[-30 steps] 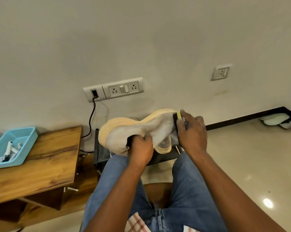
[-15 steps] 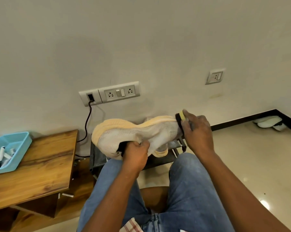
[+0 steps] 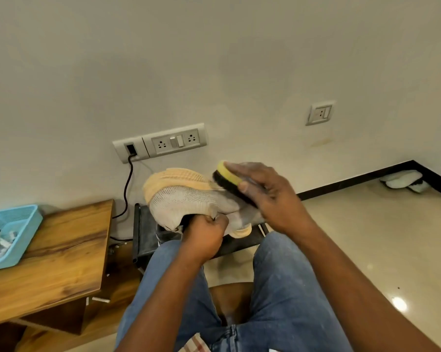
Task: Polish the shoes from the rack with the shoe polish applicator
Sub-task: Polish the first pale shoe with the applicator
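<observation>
My right hand (image 3: 270,196) grips the shoe polish applicator (image 3: 227,178), thumb and fingers curled round it, its yellow top up and its black pad against the knit upper just under the orange sole. My left hand (image 3: 206,237) pinches the collar of the sneaker (image 3: 189,199), fingers curled into the opening, holding the shoe on its side above my knees with the toe pointing left. I can read no brand, label or writing on the shoe, the applicator or anything else here.

Against the frame half a second back, my right hand has turned and slid leftward along the shoe; more of the applicator's yellow face shows now, where before only its edge peeked past my fingers at the heel end. My left hand keeps its hold at the collar.

Behind the shoe stands the dark shoe rack (image 3: 148,232), against the wall. A black cable (image 3: 128,184) runs down from the wall socket panel (image 3: 161,143); a single socket (image 3: 320,113) sits further right. To my left is a wooden table (image 3: 62,250) with a blue plastic basket (image 3: 24,224) holding small white tubes, too blurred to read. Far right, by the black skirting, a pair of white shoes (image 3: 404,180) lies on the tiled floor (image 3: 366,237).
</observation>
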